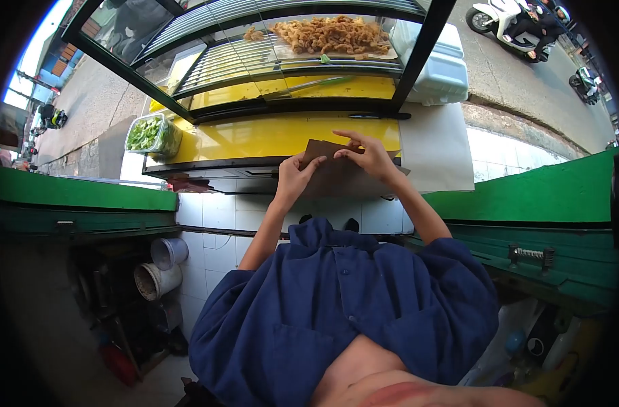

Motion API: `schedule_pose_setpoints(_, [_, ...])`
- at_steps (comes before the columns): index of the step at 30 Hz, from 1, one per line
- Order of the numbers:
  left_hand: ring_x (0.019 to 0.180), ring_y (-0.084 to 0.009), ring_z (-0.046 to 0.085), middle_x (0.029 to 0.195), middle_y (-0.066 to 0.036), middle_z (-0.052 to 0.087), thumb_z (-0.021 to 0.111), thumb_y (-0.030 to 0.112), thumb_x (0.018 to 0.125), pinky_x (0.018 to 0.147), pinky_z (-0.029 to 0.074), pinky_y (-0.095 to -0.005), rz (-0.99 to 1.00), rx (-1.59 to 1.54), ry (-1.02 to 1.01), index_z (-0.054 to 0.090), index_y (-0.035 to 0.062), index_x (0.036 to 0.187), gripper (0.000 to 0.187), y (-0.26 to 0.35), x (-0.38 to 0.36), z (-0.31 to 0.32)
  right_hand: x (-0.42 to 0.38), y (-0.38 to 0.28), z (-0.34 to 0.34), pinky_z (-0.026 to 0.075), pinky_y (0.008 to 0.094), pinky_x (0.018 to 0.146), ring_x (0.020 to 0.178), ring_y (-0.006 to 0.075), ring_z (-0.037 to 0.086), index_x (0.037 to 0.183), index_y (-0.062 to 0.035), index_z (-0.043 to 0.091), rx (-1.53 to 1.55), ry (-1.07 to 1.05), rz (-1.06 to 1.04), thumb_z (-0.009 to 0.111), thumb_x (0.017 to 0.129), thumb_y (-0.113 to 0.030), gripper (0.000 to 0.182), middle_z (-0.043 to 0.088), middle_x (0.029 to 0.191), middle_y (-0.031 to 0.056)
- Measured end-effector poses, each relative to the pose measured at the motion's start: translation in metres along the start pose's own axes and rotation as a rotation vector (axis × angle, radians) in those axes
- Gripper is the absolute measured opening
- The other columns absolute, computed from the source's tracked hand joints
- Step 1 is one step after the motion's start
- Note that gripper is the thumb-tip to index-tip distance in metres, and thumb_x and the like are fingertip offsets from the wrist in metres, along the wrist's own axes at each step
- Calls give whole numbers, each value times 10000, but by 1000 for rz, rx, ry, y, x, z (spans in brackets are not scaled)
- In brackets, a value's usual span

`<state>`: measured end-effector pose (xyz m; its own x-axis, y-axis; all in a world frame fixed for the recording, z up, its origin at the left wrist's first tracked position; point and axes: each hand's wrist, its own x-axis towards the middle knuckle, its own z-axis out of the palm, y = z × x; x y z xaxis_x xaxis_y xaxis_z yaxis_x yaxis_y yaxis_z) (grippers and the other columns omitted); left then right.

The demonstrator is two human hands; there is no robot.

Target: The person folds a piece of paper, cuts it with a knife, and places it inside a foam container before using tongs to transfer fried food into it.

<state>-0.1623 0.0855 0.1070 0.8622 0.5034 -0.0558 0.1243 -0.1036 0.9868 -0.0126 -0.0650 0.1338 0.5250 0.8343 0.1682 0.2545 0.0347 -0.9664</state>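
A piece of brown paper (321, 148), seemingly folded, is held above the near edge of the yellow counter (248, 139). My left hand (296, 178) grips its left side, thumb on the near face and fingers behind. At the right side, my right hand (372, 157) pinches the upper edge with the thumb, its forefinger lifted and bent. The fingertips behind the paper are hidden. Just beyond my right hand, a dark-handled knife (381, 116) lies along the base of the glass case.
Behind the counter stands a glass case with a black frame (269, 105); fried pieces (333, 35) are heaped on its rack. A clear tub of chopped greens (150, 136) sits left. White foam boxes (432, 64) are stacked right, near white paper (435, 146). Green walls (533, 193) flank me.
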Motion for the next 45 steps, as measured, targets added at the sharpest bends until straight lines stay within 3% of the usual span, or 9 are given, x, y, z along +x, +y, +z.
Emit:
schedule_pose_setpoints(4, [678, -19, 530, 717, 4, 652, 662, 185, 878, 592, 437, -199, 55, -69, 57, 666, -45, 942, 240, 4, 0, -31, 23, -4, 21, 485, 243, 662, 678, 139, 642, 962, -55, 705, -194, -63, 43, 641, 852, -139, 153, 717, 850, 48])
schedule_pose_setpoints(10, [568, 1, 329, 600, 84, 431, 649, 194, 896, 481, 237, -183, 74, -22, 223, 589, -17, 746, 266, 9, 6, -75, 57, -34, 65, 440, 225, 594, 618, 65, 540, 922, -47, 716, -272, -49, 107, 653, 857, -141, 132, 694, 767, 29])
schedule_pose_setpoints(15, [570, -2, 306, 600, 85, 403, 654, 220, 895, 476, 218, -195, 76, -116, 200, 552, -1, 697, 314, 5, 15, -114, 80, -34, 96, 435, 227, 585, 615, 61, 543, 921, -55, 717, -285, -6, 113, 653, 857, -149, 131, 693, 760, 21])
schedule_pose_setpoints(21, [563, -2, 277, 599, 93, 376, 660, 223, 891, 471, 192, -205, 77, -113, 204, 515, 19, 659, 341, 0, 18, -144, 92, -30, 124, 452, 262, 601, 614, 140, 580, 913, -72, 718, -486, 66, -3, 645, 861, -176, 138, 692, 774, 52])
schedule_pose_setpoints(24, [559, 1, 270, 599, 99, 376, 665, 222, 887, 471, 186, -201, 88, -122, 204, 509, 29, 649, 344, -5, 19, -150, 93, -23, 128, 399, 302, 514, 505, 175, 536, 939, -134, 724, -482, 87, -116, 636, 853, -247, 167, 635, 654, 77])
schedule_pose_setpoints(27, [559, 4, 266, 600, 105, 375, 667, 218, 887, 472, 178, -198, 101, -175, 226, 502, 36, 641, 347, -1, 19, -153, 92, -28, 119, 399, 294, 535, 538, 180, 543, 943, -143, 725, -344, -19, -57, 644, 851, -267, 174, 630, 658, 78])
schedule_pose_setpoints(33, [587, 11, 298, 630, 107, 415, 659, 181, 893, 511, 201, -177, 168, -197, 310, 547, 47, 681, 275, -12, 22, -179, 77, -41, 68, 422, 247, 606, 622, 129, 566, 909, -105, 734, -448, -174, 151, 689, 825, -275, 195, 678, 733, 52])
schedule_pose_setpoints(37, [613, 10, 329, 660, 101, 456, 654, 160, 896, 536, 230, -168, 189, -247, 410, 567, 45, 705, 239, -15, 22, -187, 62, -35, 40, 454, 226, 662, 714, 53, 575, 886, -16, 721, -266, -44, 288, 733, 803, -228, 228, 681, 739, 13])
schedule_pose_setpoints(45, [644, 10, 396, 702, 86, 532, 637, 149, 906, 589, 298, -146, 173, -368, 446, 608, 55, 752, 183, -25, 17, -175, 41, 8, 52, 453, 211, 786, 792, 58, 594, 903, -38, 711, 368, 417, 265, 761, 789, -197, 203, 681, 835, 3])
